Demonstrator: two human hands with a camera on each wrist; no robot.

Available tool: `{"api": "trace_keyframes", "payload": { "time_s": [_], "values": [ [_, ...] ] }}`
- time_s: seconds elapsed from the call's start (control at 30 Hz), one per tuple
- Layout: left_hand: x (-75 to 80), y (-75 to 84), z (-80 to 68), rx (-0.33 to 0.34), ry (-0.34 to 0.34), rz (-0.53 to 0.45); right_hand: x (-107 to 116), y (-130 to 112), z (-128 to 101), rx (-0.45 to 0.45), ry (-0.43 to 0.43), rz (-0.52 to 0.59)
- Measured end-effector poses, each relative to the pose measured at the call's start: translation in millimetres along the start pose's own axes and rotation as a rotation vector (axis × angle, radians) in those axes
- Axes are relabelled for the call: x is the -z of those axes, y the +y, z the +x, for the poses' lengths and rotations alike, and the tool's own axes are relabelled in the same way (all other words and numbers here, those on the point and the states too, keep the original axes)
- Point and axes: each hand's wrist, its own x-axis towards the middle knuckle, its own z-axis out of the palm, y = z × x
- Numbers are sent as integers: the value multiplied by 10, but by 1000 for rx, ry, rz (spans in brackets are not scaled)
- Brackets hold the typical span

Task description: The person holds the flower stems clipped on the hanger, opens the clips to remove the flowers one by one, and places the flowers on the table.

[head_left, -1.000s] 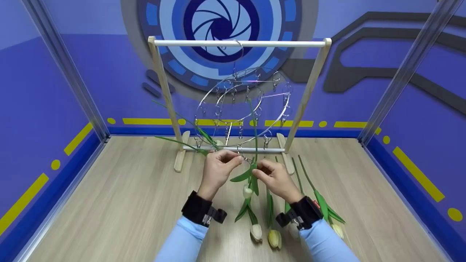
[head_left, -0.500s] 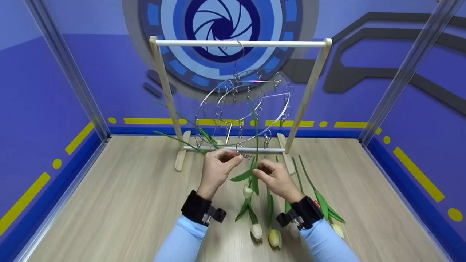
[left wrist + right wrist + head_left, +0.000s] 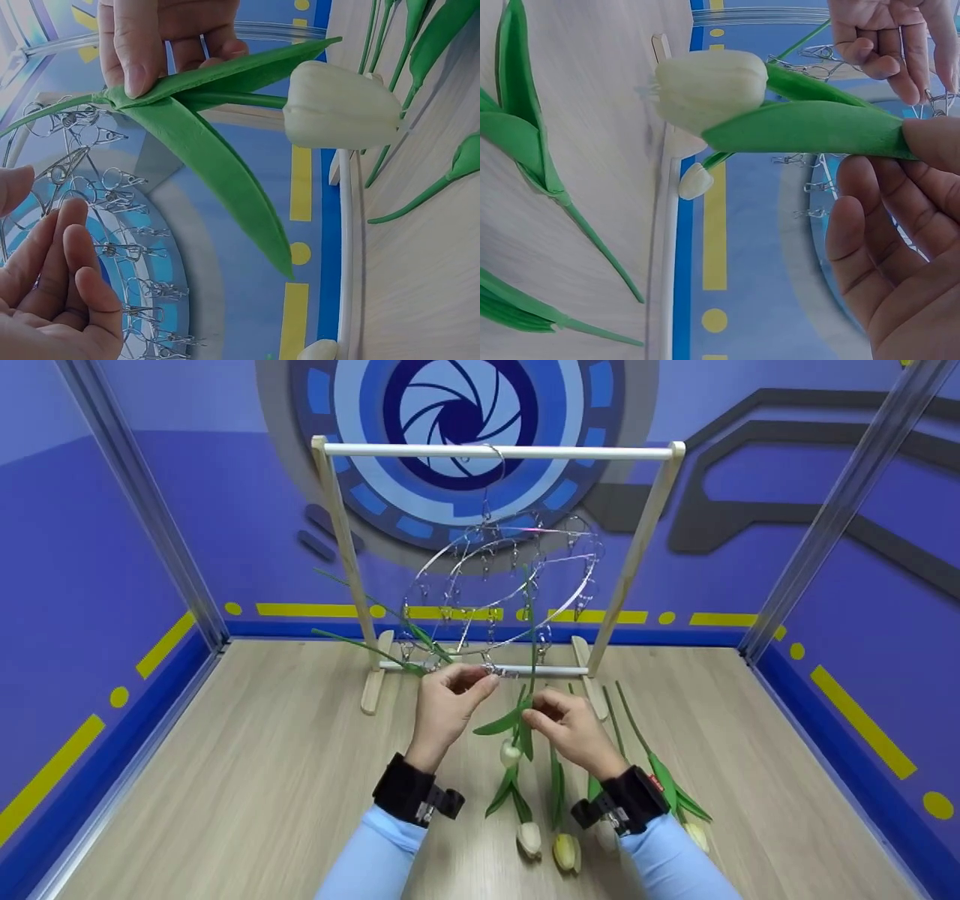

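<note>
My left hand (image 3: 448,706) pinches a wire clip (image 3: 64,165) of the silver hanging dryer (image 3: 577,594) between thumb and fingers. To its right, my right hand (image 3: 571,729) holds an artificial white tulip (image 3: 712,86) between thumb and fingers where leaves and stem meet. This tulip has its bloom down and its bare stem (image 3: 533,641) pointing up in front of the dryer's ring. In the left wrist view the clip and the stem are apart, with the stem (image 3: 52,112) passing above the clip.
A wooden stand (image 3: 646,540) with a white top bar (image 3: 570,452) carries the dryer. Several loose tulips lie toward the front, one white (image 3: 528,838), one yellowish (image 3: 566,851), one at right (image 3: 696,834). Two more stems, a lower stem (image 3: 352,645) included, slant leftward behind my left hand.
The left hand has lifted slightly, and its clip has moved up and away from the held tulip. The dryer's ring has tilted a little. The tulip's stem tip has shifted slightly right.
</note>
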Motion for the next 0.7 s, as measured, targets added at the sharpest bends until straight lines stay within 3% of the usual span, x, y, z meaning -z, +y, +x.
{"api": "trace_keyframes", "payload": {
  "time_s": [0.2, 0.47, 0.7],
  "values": [
    [35, -7, -10, -52, -26, 86, 16, -34, -5, 17, 20, 4],
    [105, 14, -57, -98, -54, 250, 24, -66, -5, 115, 75, -8],
    [185, 12, -129, -100, -77, 337, 65, -66, -41, 178, 97, 2]
  ]
}}
